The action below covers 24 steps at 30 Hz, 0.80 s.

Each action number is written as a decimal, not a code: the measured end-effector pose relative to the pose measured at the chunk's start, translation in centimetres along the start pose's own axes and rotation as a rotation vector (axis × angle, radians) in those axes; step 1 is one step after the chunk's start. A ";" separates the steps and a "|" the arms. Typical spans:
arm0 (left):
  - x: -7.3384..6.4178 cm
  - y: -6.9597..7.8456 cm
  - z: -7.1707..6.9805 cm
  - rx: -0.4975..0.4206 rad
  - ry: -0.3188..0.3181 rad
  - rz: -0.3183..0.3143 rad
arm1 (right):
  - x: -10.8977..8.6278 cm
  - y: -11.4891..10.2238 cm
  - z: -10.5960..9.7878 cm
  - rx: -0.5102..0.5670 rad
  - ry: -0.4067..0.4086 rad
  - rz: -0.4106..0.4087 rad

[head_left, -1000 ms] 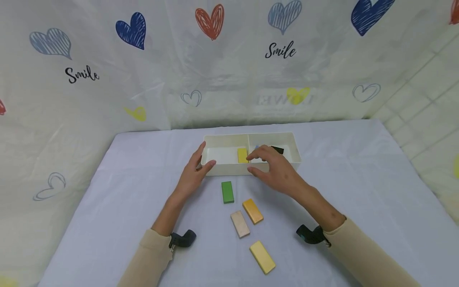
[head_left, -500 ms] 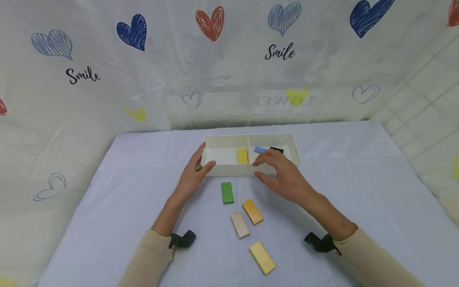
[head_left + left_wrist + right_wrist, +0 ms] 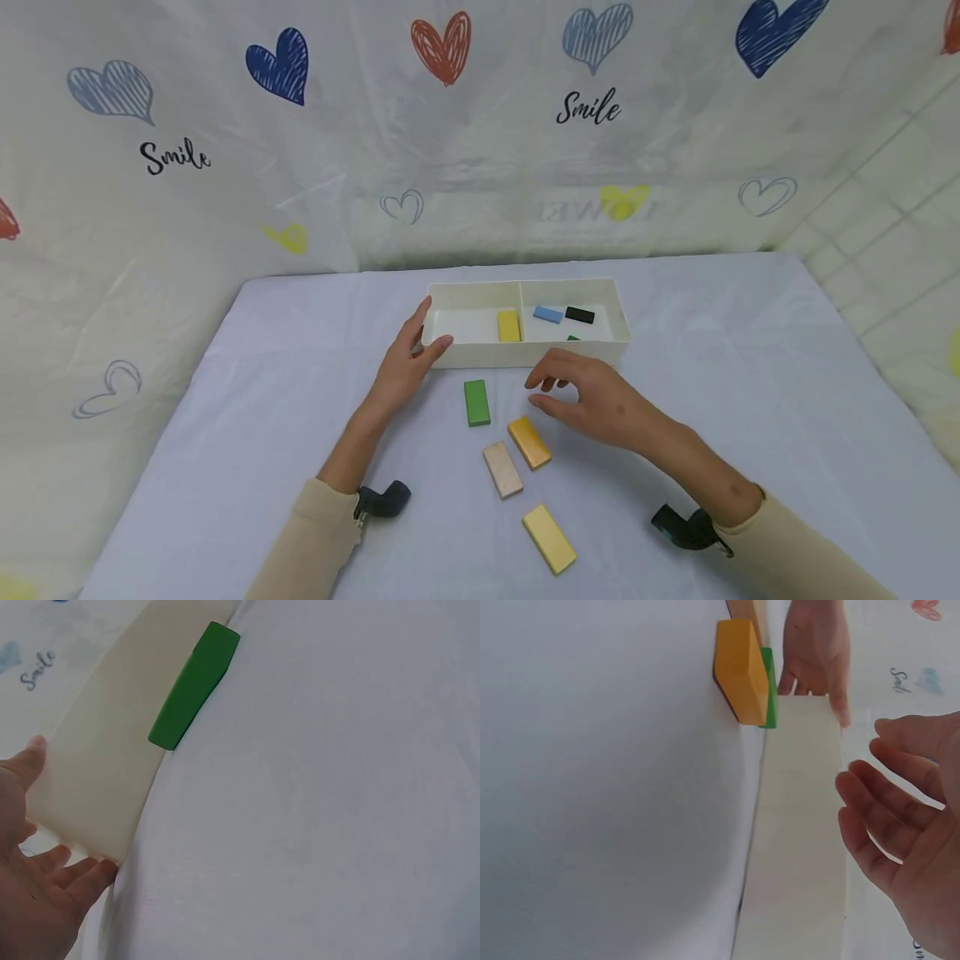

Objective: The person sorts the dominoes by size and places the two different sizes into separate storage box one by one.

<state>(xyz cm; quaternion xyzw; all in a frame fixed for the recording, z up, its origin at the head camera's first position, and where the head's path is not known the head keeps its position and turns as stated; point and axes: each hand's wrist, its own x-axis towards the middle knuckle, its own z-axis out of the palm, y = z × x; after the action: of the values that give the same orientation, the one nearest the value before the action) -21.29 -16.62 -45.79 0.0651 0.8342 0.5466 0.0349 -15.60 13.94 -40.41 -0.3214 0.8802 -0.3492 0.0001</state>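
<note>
A white two-compartment box [image 3: 480, 357] stands near the back of the table. My left hand [image 3: 402, 364] holds its left end, thumb at the front and fingers along the end wall. My right hand [image 3: 588, 396] hovers in front of the right compartment, fingers loosely bent, holding nothing. One yellow block [image 3: 508, 326] lies in the left compartment. The right one contains a blue block [image 3: 547, 314], a black block [image 3: 580, 315] and a green piece [image 3: 573, 338] mostly hidden by the front wall. Before the box lie a green block [image 3: 476, 402] and an orange block [image 3: 529, 442].
Closer to me on the white tablecloth [image 3: 300, 333] are a beige block [image 3: 502, 469] and a pale yellow block [image 3: 549, 538]. A sheet [image 3: 480, 167] printed with hearts and words hangs behind the table.
My right hand has drawn back from over the box's right compartment toward me, uncovering the blue, black and green pieces. The left hand and the box have stayed in place.
</note>
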 end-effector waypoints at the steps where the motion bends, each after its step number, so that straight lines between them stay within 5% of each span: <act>1: 0.0 0.0 0.0 -0.001 -0.002 0.000 | -0.1 0.0 0.1 0.004 -0.013 0.004; 24: 0.0 -0.2 -0.1 -0.013 -0.009 -0.004 | -2.8 0.0 1.3 -0.018 -0.204 0.049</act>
<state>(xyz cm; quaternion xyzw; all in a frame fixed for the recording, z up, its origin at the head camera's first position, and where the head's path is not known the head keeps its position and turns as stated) -21.34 -16.80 -45.94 0.0658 0.8306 0.5515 0.0404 -13.14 14.71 -42.05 -0.3335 0.8863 -0.3069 0.0954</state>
